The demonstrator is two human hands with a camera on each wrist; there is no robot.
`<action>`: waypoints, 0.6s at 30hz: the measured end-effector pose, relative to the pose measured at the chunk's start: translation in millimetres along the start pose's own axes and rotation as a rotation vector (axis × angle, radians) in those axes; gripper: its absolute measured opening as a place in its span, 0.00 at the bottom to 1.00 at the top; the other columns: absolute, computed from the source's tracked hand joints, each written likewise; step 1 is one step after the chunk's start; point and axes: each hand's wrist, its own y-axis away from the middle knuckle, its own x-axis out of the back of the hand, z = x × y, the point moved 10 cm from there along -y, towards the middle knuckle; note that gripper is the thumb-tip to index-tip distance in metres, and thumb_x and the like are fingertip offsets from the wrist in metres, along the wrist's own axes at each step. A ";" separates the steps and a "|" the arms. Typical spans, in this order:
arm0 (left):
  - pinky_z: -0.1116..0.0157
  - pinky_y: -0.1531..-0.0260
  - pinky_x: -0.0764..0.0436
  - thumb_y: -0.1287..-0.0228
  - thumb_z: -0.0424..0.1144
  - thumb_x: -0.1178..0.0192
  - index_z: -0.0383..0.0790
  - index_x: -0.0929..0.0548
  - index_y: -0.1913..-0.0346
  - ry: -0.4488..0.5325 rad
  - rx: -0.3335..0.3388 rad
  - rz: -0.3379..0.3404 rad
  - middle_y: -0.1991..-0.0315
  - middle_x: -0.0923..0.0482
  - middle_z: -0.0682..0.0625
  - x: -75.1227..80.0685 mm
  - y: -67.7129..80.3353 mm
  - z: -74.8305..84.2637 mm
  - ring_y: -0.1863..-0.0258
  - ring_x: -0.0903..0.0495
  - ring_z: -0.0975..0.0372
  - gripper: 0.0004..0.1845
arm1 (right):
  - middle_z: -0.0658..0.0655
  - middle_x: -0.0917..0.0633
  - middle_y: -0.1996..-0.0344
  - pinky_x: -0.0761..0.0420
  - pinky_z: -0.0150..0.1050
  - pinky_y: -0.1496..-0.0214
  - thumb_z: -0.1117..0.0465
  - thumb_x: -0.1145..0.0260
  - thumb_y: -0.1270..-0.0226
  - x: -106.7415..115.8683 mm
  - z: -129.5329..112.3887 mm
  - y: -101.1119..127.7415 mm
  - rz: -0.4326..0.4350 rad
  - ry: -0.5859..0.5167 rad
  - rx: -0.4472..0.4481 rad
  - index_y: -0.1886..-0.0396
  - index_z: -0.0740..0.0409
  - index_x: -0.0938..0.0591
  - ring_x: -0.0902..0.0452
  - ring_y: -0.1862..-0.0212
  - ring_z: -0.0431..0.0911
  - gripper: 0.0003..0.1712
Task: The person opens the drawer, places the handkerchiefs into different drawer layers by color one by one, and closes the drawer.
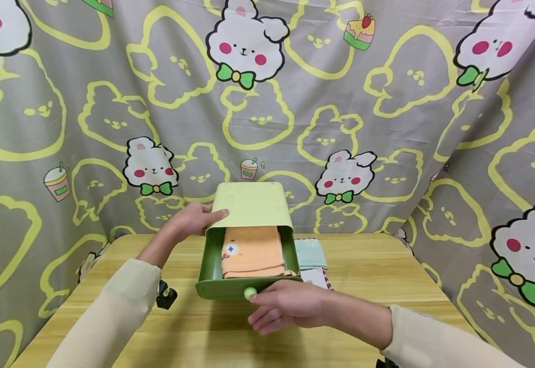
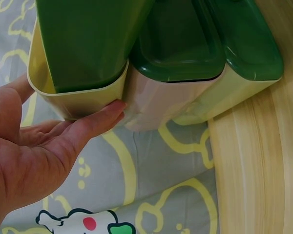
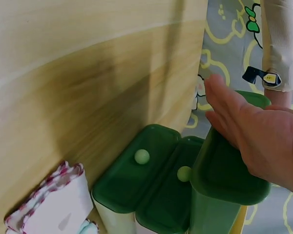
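A pale green cabinet [image 1: 253, 204] with stacked drawers stands at the back of the wooden table [image 1: 111, 255]. Its top dark green drawer [image 1: 212, 266] is pulled out and holds a folded orange towel [image 1: 251, 250]. My left hand [image 1: 194, 220] rests against the cabinet's upper left side, thumb on top, fingers straight [image 2: 95, 122] against the shell [image 2: 78, 100]. My right hand [image 1: 286, 306] lies flat against the drawer's front [image 3: 224, 170], beside its round knob [image 1: 249, 293]. The two lower drawers [image 3: 136, 180] are shut.
Folded cloths lie right of the cabinet: a light blue one [image 1: 310, 254] and a white one with a red checked border [image 1: 317, 277]. A rabbit-print curtain [image 1: 341, 128] hangs close behind and around the table. Bare tabletop lies in front.
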 end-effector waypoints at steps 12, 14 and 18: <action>0.57 0.49 0.17 0.25 0.58 0.44 0.34 0.27 0.29 0.009 0.010 0.002 0.44 0.16 0.40 1.0 -2.0 -2.3 0.48 0.17 0.54 0.35 | 0.62 0.13 0.54 0.16 0.45 0.43 0.55 0.41 0.21 0.3 -10.1 -3.8 0.072 -0.083 0.029 0.47 0.70 0.20 0.14 0.51 0.50 0.20; 0.56 0.47 0.17 0.25 0.59 0.44 0.34 0.28 0.28 0.007 0.010 0.003 0.42 0.17 0.40 0.9 -2.6 -3.2 0.46 0.17 0.54 0.36 | 0.62 0.13 0.54 0.16 0.45 0.43 0.55 0.41 0.21 1.8 -13.4 -4.5 0.086 -0.097 0.035 0.48 0.69 0.20 0.13 0.52 0.49 0.19; 0.54 0.45 0.17 0.26 0.60 0.44 0.36 0.29 0.27 -0.012 0.008 0.011 0.40 0.18 0.39 1.6 -4.3 -5.4 0.43 0.18 0.53 0.37 | 0.63 0.13 0.54 0.16 0.45 0.43 0.55 0.41 0.21 4.7 -19.5 -5.9 0.106 -0.114 0.059 0.47 0.70 0.21 0.13 0.51 0.50 0.20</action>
